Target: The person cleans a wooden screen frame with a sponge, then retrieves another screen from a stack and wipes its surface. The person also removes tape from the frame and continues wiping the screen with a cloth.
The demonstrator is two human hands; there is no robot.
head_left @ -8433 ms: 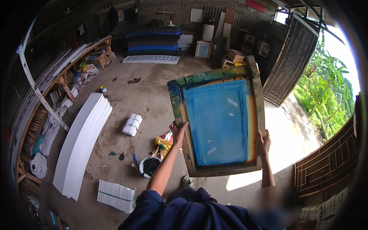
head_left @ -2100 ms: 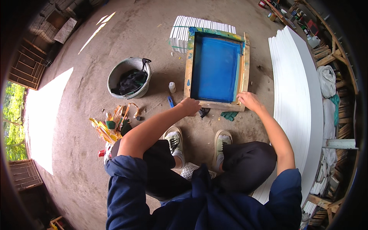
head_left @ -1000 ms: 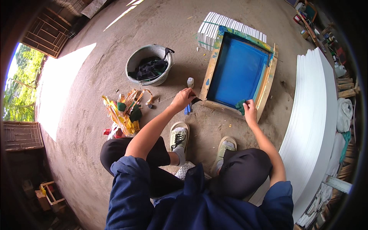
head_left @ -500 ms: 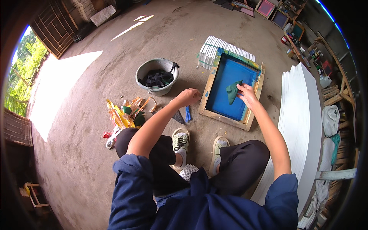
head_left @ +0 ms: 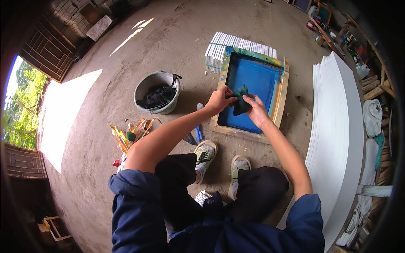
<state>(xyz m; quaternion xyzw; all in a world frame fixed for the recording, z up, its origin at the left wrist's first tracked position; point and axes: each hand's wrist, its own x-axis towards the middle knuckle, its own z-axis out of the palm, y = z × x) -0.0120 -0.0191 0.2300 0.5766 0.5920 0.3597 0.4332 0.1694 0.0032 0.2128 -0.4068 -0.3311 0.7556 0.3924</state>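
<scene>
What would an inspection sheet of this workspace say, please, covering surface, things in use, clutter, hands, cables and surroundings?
Surface: stained grey floor, with a sunlit patch at left.
Things in use: green cloth held over a wooden frame with a blue panel; the frame's far edge meets a bundle of white strips.
Clutter: bucket holding dark cloth, small bottle, blue tool, heap of wrappers.
Hands: left hand and right hand both pinch the green cloth.
Cables: nothing seen.
Surroundings: tall stack of white sheets at right; barred door and greenery at left.
</scene>
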